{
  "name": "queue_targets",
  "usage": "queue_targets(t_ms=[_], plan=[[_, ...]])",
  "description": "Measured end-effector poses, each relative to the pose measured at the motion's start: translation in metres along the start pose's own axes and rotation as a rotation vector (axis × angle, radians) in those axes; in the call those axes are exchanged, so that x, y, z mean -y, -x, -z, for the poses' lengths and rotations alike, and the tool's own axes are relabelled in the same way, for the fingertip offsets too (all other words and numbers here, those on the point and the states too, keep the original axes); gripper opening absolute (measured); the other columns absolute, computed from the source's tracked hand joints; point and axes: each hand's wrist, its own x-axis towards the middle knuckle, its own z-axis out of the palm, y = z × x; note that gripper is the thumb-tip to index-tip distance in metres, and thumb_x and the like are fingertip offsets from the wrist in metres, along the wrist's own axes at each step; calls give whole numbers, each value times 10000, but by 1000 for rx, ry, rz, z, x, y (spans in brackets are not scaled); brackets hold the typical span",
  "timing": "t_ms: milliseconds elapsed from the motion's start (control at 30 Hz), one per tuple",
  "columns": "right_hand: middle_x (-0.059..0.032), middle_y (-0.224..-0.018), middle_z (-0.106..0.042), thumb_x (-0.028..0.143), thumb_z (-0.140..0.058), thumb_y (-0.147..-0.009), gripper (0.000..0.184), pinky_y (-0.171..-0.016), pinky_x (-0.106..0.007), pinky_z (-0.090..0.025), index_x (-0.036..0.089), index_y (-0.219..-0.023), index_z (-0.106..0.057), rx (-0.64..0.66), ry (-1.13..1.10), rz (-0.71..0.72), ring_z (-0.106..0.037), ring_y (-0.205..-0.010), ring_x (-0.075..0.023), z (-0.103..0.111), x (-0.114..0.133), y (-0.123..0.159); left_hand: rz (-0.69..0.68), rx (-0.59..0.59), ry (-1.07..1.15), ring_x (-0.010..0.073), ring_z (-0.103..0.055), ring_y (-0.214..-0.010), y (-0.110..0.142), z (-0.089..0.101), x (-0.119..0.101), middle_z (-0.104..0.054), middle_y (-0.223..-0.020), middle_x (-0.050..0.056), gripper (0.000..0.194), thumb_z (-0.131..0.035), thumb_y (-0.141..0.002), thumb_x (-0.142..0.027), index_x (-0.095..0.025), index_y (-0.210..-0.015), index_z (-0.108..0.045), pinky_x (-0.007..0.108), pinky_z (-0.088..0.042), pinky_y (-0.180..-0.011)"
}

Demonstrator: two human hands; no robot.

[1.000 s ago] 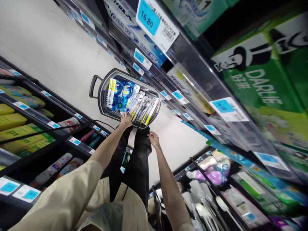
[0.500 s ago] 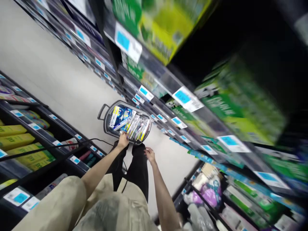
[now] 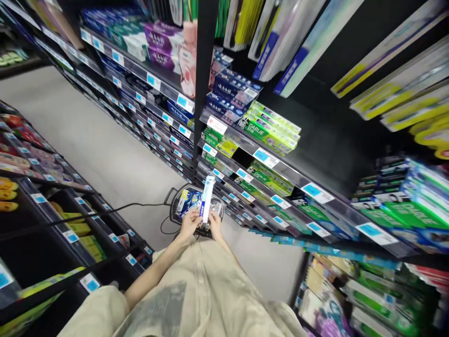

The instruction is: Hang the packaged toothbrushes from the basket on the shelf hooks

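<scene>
A slim light-blue and white toothbrush pack (image 3: 207, 196) with a dark blue lower end stands upright in front of me, over the basket. My left hand (image 3: 189, 223) pinches its lower left side. Closed on the lower right edge of the same pack is my right hand (image 3: 215, 225). Beneath both hands sits a grey shopping basket (image 3: 172, 211) on the floor, holding blue packets (image 3: 189, 200) and several other packs that the hands partly cover.
On the right, a tall shelf carries green toothpaste boxes (image 3: 268, 133) and hanging toothbrush packs (image 3: 280, 47). A low shelf with yellow packs (image 3: 91, 247) lines the left. A dark cord (image 3: 119, 207) crosses toward the basket. Grey aisle floor (image 3: 105, 140) runs between the shelves.
My left hand has come up from the basket with the toothbrush pack. My right hand has moved in from the side onto it. The view has tilted up to show more shelf.
</scene>
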Motion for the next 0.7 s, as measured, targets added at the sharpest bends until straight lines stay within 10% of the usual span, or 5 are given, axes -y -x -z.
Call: queue_targets(t_ms=[233,700], plan=[[-20,-765,-703,573,-777,-747,397,-708,-289,-511,200,-836,-675,172,26,166,-630,-672,-170,-14,43,21,-37,68,47,194,-702,-598,19,18,-28,-644,-613,-33,406,-815,-677,-449,-184,-913,-617,273,-547,-575],[50,-583,-549,551,-790,-758,413,-551,-225,-351,190,-693,-598,70,168,330,-447,-542,-100,-28,60,45,-100,40,-1,179,-604,-546,34,33,-31,-597,-555,-23,512,-820,-610,-669,-193,-689,-646,266,-501,-539]])
